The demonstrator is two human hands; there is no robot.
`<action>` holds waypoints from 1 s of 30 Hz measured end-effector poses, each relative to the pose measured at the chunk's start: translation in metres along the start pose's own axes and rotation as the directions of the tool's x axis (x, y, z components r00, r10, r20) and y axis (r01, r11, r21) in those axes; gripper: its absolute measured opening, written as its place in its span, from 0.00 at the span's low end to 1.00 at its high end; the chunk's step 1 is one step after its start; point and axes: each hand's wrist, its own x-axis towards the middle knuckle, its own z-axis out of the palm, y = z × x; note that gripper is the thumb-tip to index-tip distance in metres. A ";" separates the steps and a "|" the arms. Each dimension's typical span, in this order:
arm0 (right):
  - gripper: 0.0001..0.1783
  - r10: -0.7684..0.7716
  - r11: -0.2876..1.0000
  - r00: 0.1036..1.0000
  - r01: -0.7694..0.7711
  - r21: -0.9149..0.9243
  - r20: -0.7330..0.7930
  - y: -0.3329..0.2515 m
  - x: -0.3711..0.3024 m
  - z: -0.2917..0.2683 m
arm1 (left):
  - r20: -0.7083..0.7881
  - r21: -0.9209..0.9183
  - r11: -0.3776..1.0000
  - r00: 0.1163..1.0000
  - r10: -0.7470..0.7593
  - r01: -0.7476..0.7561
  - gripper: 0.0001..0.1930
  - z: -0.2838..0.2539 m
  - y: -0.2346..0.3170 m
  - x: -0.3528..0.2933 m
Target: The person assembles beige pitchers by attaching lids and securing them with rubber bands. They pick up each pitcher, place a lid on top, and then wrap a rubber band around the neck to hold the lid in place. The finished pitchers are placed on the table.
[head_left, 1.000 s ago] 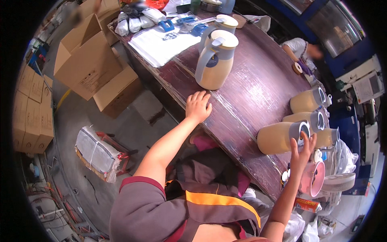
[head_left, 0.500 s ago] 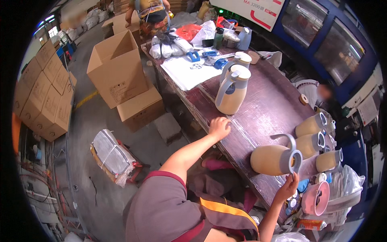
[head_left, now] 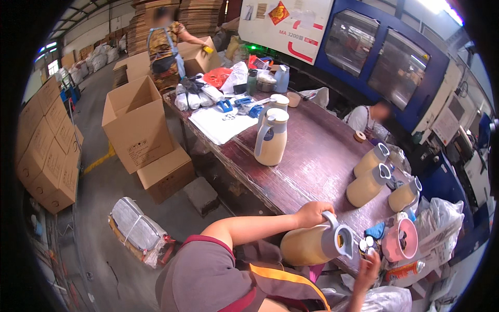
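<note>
My left hand [head_left: 312, 213] is wrapped round the grey handle of a beige vacuum jug [head_left: 306, 245], tilted on its side at the near table edge. The jug's open grey mouth faces right, and something yellowish shows inside. My right hand [head_left: 368, 268] is apart from the jug, close to several small white round parts [head_left: 367, 243]; its fingers are smeared by motion. Three lidless beige jugs, among them a middle one [head_left: 368, 186], stand farther right. A jug with a white lid [head_left: 271, 140] stands farther back on the table, with a similar one partly hidden behind it.
On the dark table [head_left: 312, 166] are a white sheet [head_left: 221, 125], blue tools, bags and a tape roll [head_left: 359, 136]. A pink basin [head_left: 399, 240] and spray can [head_left: 405, 271] are at right. Cartons [head_left: 136, 125] stand left. One person handles a carton; another is beyond the table.
My left hand has moved from the table edge onto the jug's handle. The jug has come nearer me, off its former spot. My right hand has let go of its rim.
</note>
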 end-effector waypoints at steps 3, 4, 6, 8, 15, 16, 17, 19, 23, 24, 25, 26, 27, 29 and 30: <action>0.18 0.271 0.962 0.959 -0.273 -0.003 -0.079 0.103 -0.018 -0.128 | 0.083 0.003 1.000 0.996 -0.031 0.030 0.12 0.016 -0.003 -0.025; 0.22 0.298 0.875 0.929 -0.357 -0.326 -0.218 0.167 -0.043 -0.193 | 0.112 0.005 0.998 0.992 -0.056 0.056 0.12 0.021 -0.005 -0.035; 0.22 0.363 0.616 0.833 -0.551 -0.563 -0.418 0.221 -0.091 -0.259 | 0.149 0.053 0.990 0.979 -0.137 0.131 0.11 0.030 -0.013 -0.053; 0.23 0.419 0.382 0.736 -0.674 -0.633 -0.531 0.249 -0.136 -0.277 | 0.168 0.130 0.969 0.959 -0.229 0.209 0.12 0.036 -0.024 -0.069; 0.26 0.516 0.220 0.637 -0.745 -0.630 -0.573 0.280 -0.198 -0.237 | 0.160 0.099 0.941 0.928 -0.336 0.324 0.14 0.031 -0.032 -0.076; 0.27 0.507 0.222 0.628 -0.757 -0.615 -0.590 0.279 -0.208 -0.237 | 0.165 0.113 0.941 0.928 -0.334 0.318 0.14 0.034 -0.033 -0.072; 0.27 0.491 0.246 0.629 -0.764 -0.597 -0.603 0.279 -0.219 -0.235 | 0.174 0.127 0.942 0.928 -0.330 0.311 0.14 0.035 -0.035 -0.070; 0.28 0.425 0.306 0.642 -0.766 -0.566 -0.638 0.271 -0.238 -0.239 | 0.203 0.159 0.941 0.923 -0.326 0.297 0.14 0.043 -0.037 -0.064; 0.30 0.108 0.648 0.736 -0.562 -0.514 -0.668 0.220 -0.206 -0.222 | 0.161 0.139 0.929 0.918 -0.362 0.342 0.12 0.035 -0.039 -0.073; 0.31 0.216 0.711 0.697 -0.592 -0.379 -0.684 0.155 -0.156 -0.189 | 0.158 0.104 0.903 0.889 -0.429 0.417 0.12 0.031 -0.035 -0.076; 0.31 0.193 0.807 0.764 -0.480 -0.343 -0.616 0.123 -0.135 -0.174 | 0.175 0.081 0.900 0.883 -0.436 0.428 0.13 0.029 -0.028 -0.073; 0.29 0.334 0.885 0.732 -0.460 -0.070 -0.594 0.087 -0.115 -0.146 | 0.196 0.089 0.909 0.887 -0.417 0.408 0.14 0.031 -0.031 -0.072; 0.30 0.492 0.869 0.723 -0.374 0.324 -0.484 0.064 -0.102 -0.119 | 0.219 0.093 0.922 0.896 -0.387 0.376 0.14 0.034 -0.033 -0.069; 0.31 0.551 0.772 0.807 -0.396 0.497 -0.213 0.027 -0.070 -0.049 | 0.248 0.114 0.928 0.895 -0.371 0.353 0.15 0.040 -0.035 -0.067; 0.30 0.557 0.698 0.828 -0.428 0.575 -0.059 0.023 -0.063 -0.018 | 0.251 0.114 0.932 0.898 -0.363 0.345 0.16 0.041 -0.035 -0.067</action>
